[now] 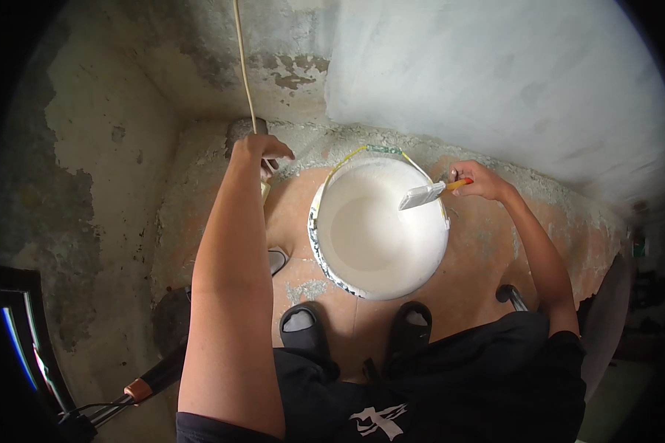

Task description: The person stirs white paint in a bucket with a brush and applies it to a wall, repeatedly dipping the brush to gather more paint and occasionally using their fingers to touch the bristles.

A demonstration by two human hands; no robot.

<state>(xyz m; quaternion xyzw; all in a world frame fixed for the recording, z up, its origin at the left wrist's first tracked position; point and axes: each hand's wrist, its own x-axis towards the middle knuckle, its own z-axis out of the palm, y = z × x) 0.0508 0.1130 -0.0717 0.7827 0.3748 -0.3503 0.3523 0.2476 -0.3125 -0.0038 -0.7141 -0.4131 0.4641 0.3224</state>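
My right hand grips a paintbrush by its orange, red-tipped handle. The brush's white-coated head hangs over the right side of a large round bucket. Pale, whitish paint fills part of this bucket. Its yellow wire handle with a green grip rests toward the far rim. My left hand is to the left of the bucket, fingers curled. A thin pale pole or cable runs down behind that wrist, and a cream-coloured piece shows below it. What the fingers hold is mostly hidden.
My feet in dark sandals stand at the bucket's near side on a stained orange floor. A rough, peeling wall rises on the left; a whitish-coated wall is ahead right. A black-and-copper pole lies low at left.
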